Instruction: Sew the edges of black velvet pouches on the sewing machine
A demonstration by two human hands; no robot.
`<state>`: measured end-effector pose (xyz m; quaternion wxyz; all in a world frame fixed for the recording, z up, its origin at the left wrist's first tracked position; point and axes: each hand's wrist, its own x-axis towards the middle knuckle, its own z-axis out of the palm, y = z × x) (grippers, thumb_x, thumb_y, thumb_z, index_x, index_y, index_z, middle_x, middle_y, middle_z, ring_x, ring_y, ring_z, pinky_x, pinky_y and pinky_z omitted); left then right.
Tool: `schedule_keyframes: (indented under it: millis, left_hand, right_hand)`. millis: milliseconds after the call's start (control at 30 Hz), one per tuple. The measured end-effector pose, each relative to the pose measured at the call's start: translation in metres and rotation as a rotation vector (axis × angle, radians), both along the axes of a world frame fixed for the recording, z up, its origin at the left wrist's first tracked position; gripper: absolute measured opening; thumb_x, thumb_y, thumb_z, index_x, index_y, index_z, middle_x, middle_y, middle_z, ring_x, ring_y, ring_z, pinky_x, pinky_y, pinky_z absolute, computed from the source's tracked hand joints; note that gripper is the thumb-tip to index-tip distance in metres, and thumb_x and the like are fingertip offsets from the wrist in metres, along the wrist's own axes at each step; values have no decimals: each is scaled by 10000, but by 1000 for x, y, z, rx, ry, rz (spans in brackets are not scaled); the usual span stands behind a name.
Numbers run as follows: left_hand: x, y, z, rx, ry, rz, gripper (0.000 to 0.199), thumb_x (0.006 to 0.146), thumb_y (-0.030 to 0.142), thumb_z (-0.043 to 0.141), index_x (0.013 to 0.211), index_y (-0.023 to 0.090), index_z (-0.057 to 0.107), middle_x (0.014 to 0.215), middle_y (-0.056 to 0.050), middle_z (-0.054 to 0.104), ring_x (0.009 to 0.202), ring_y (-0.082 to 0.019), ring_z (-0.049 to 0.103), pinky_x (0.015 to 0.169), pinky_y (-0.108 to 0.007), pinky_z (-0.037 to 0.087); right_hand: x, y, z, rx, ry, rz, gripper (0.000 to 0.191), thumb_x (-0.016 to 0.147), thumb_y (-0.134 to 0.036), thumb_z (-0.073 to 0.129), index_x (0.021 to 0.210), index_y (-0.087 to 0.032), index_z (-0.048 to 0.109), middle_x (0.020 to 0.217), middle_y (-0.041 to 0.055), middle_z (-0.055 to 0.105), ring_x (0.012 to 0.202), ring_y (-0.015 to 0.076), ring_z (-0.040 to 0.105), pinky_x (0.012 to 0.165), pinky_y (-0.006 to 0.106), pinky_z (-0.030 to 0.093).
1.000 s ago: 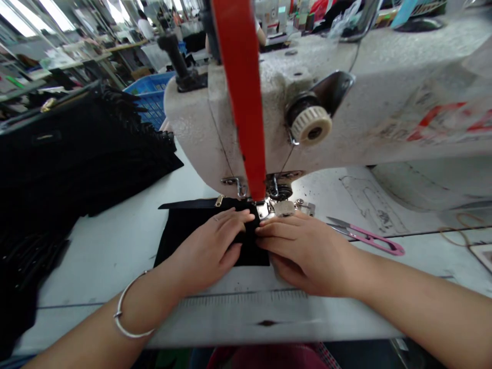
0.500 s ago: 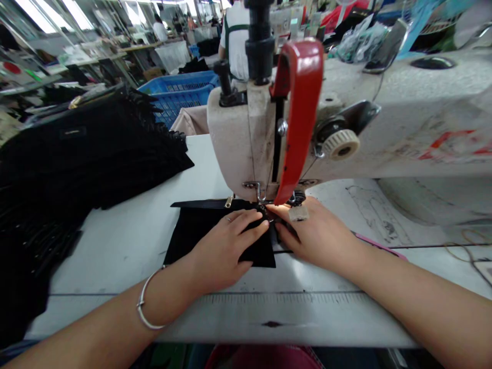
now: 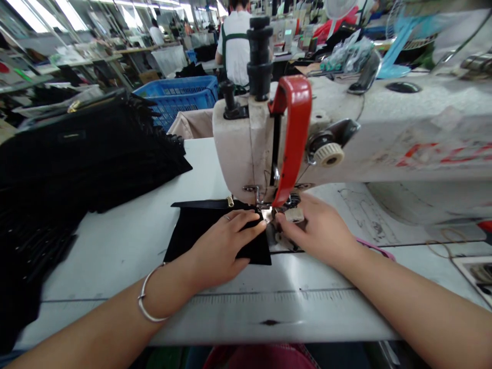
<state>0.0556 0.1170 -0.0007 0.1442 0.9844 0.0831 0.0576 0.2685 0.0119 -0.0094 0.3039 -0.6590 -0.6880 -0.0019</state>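
Note:
My left hand (image 3: 225, 241) lies flat, fingers spread, on a black fabric piece (image 3: 184, 233). A zipper with a gold pull (image 3: 230, 201) runs along the fabric's far edge. Its right edge lies beside the metal presser foot (image 3: 267, 212) of the sewing machine (image 3: 238, 154). My right hand (image 3: 323, 228) is at the right of the foot, its thumb bent in against the metal parts there. The other fingers curl behind a small pale block (image 3: 294, 215) and are partly hidden. What they pinch, if anything, I cannot make out.
A tall pile of black fabric pieces (image 3: 77, 164) covers the table's left side. Behind it stands a blue plastic basket (image 3: 180, 95). A red lever guard (image 3: 298, 128) hangs over the needle area. A ruler strip (image 3: 277, 298) runs along the front edge. Another person (image 3: 236, 46) sits beyond.
My right hand has drawn back slightly from the fabric's edge, and the presser foot area now shows bare metal. The left hand and fabric have barely moved. The camera view has shifted a little.

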Motion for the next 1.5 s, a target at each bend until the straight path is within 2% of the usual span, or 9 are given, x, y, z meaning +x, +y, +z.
schedule_keyframes:
  millis: [133, 400, 500, 567, 700, 767, 933, 1133, 1500]
  left_hand:
    - [0, 2, -1, 6, 5, -4, 669, 729, 103, 607, 1383, 150, 472, 1406, -146, 449, 1311, -322, 412, 1112, -541, 377]
    - [-3, 0, -2, 23, -9, -24, 670, 728, 113, 613, 1382, 135, 469, 1400, -149, 442, 1317, -320, 396, 1122, -529, 366]
    - [-4, 0, -3, 18, -20, -17, 683, 718, 104, 612, 1383, 139, 464, 1405, -147, 436, 1322, -316, 392, 1127, -527, 364]
    - [-4, 0, -3, 11, -23, -19, 689, 714, 97, 610, 1384, 141, 461, 1405, -147, 437, 1329, -316, 388, 1125, -527, 368]
    - [-2, 2, -1, 1, -19, -16, 666, 723, 97, 610, 1373, 141, 471, 1412, -153, 437, 1335, -321, 394, 1118, -537, 378]
    - [-3, 3, 0, -10, -18, -14, 640, 744, 104, 605, 1370, 146, 476, 1420, -152, 436, 1340, -319, 398, 1121, -541, 376]
    - [-6, 5, 1, -24, -109, 30, 513, 868, 88, 517, 1367, 204, 487, 1407, -101, 481, 1323, -238, 439, 1125, -482, 397]
    - [0, -7, 5, 179, -155, -30, 426, 859, 70, 480, 1279, 115, 537, 1245, -116, 597, 1198, -240, 533, 1054, -449, 471]
    - [9, -5, 4, 376, -71, -115, 361, 851, 97, 535, 1209, 66, 571, 1209, -134, 629, 1195, -252, 547, 1040, -409, 477]
  right_hand:
    - [8, -1, 4, 160, 34, -240, 146, 924, -289, 498, 951, -194, 605, 878, 106, 666, 848, 256, 635, 707, 346, 489]
    - [9, 4, 0, 142, 136, -279, 162, 891, -335, 533, 877, -200, 622, 855, 84, 684, 824, 243, 651, 718, 338, 498]
    - [17, -3, 10, 71, 210, -151, 137, 893, -305, 539, 881, -199, 625, 859, 68, 681, 836, 228, 645, 736, 332, 500]
    - [26, -12, 19, -46, 243, 81, 92, 874, -253, 562, 917, -199, 624, 926, 59, 675, 893, 216, 633, 789, 330, 498]
    - [41, -27, 26, -327, 230, 428, 368, 806, -118, 606, 1155, -231, 583, 1187, 62, 608, 1119, 218, 554, 969, 363, 451]
    - [41, -24, 19, -317, 207, 368, 351, 832, -140, 630, 1167, -232, 578, 1184, 66, 604, 1122, 226, 542, 963, 376, 452]
    - [21, -8, -3, 2, -57, 109, 136, 907, -257, 618, 995, -157, 640, 1002, 111, 642, 956, 269, 556, 856, 444, 466]
    - [-8, -22, 0, -61, -21, 549, 202, 914, -124, 515, 1049, -173, 655, 1058, 70, 652, 1006, 207, 577, 893, 373, 473]
    - [-15, -23, 0, -83, -27, 521, 174, 884, -137, 513, 912, -167, 682, 950, 82, 659, 975, 223, 598, 845, 385, 506]
